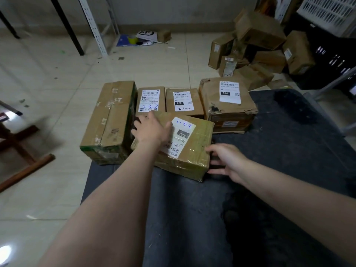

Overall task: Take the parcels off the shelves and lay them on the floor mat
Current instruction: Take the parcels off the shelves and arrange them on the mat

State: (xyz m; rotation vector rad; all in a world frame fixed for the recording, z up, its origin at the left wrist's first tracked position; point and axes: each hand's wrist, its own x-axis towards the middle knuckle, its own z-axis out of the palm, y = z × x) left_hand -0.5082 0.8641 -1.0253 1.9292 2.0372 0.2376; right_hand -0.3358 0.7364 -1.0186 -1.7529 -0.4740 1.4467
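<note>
A taped brown parcel (pixel 194 149) marked 2-2-1 lies on the dark floor mat (pixel 269 170). My left hand (pixel 152 128) rests flat on its top near the far left corner, fingers spread. My right hand (pixel 225 160) touches its near right side with relaxed, straight fingers. Behind it stand a long parcel (pixel 109 120) at the mat's left edge, two small parcels (pixel 151 100) (pixel 184 102) with white labels, and a dented parcel (pixel 227 105) marked 150.
A heap of brown boxes (pixel 258 49) lies on the tiled floor at the back right beside a black crate (pixel 327 54). Shelf uprights (pixel 94 26) stand at the back left. A wooden stool leg (pixel 27 170) lies at the left.
</note>
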